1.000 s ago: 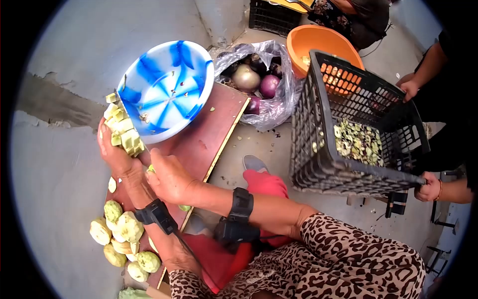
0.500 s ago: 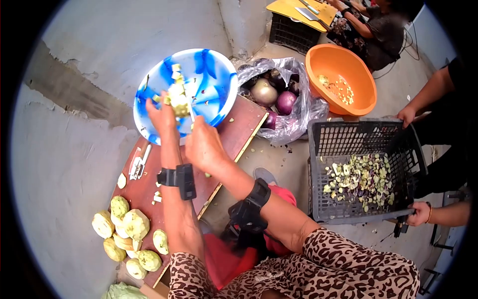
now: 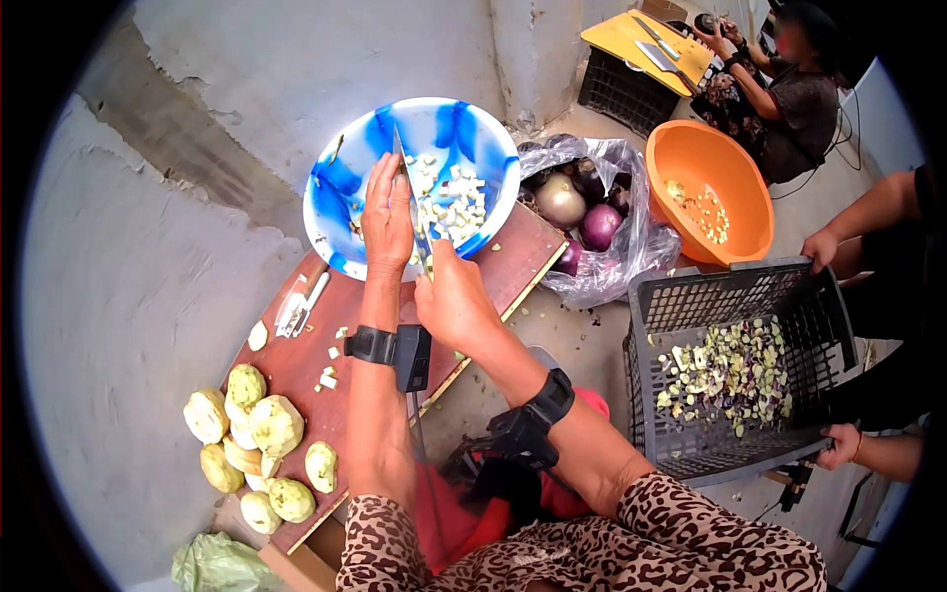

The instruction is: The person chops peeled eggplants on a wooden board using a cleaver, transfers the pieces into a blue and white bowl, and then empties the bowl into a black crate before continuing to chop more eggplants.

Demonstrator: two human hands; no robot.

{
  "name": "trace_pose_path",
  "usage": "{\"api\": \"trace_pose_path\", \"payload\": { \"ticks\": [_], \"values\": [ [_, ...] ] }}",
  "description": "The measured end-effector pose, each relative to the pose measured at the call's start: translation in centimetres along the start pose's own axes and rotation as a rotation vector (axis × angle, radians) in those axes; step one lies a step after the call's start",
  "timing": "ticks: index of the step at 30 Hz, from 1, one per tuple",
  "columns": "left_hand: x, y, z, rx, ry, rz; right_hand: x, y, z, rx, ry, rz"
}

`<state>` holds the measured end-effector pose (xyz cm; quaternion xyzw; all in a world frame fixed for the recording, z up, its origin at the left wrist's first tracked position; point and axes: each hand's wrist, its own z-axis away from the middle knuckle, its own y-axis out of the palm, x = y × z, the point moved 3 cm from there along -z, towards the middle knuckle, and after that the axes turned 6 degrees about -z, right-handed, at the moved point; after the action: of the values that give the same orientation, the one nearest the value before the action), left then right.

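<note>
Over the blue-and-white bowl (image 3: 335, 232), my right hand (image 3: 460, 301) grips a kitchen knife (image 3: 403, 170), its blade pointing away from me. My left hand (image 3: 388, 219) lies flat alongside the blade, fingers stretched out, holding nothing. Pale diced eggplant (image 3: 456, 207) is scattered in the bowl. The bowl rests at the far end of a reddish-brown board (image 3: 321, 370). Several peeled eggplants (image 3: 276, 426) are piled at the board's near left, and a white-handled peeler (image 3: 302, 304) lies nearer the bowl.
A plastic bag of whole eggplants (image 3: 600, 227) and an orange basin (image 3: 755, 212) stand to the right. Another person's hands (image 3: 839, 446) hold a black crate (image 3: 646, 395) of cut scraps. Farther back, a person sits by a yellow cutting board (image 3: 631, 44) with knives on it.
The diced eggplant that was at my left hand has dropped into the bowl. My left hand has straightened against the blade. The whole scene has shifted rightward in view.
</note>
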<state>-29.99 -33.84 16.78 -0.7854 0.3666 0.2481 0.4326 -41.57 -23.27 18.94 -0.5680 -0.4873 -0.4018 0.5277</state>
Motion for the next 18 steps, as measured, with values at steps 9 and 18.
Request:
{"api": "trace_pose_path", "payload": {
  "ticks": [9,18],
  "values": [
    [1.8,-2.9,3.9,0.022,-0.081,-0.742,0.4,0.0,1.6,-0.182,-0.128,-0.103],
    [0.3,-10.0,7.1,-0.268,-0.310,0.064,1.1,3.8,3.6,0.096,-0.158,-0.177]
  ]
}}
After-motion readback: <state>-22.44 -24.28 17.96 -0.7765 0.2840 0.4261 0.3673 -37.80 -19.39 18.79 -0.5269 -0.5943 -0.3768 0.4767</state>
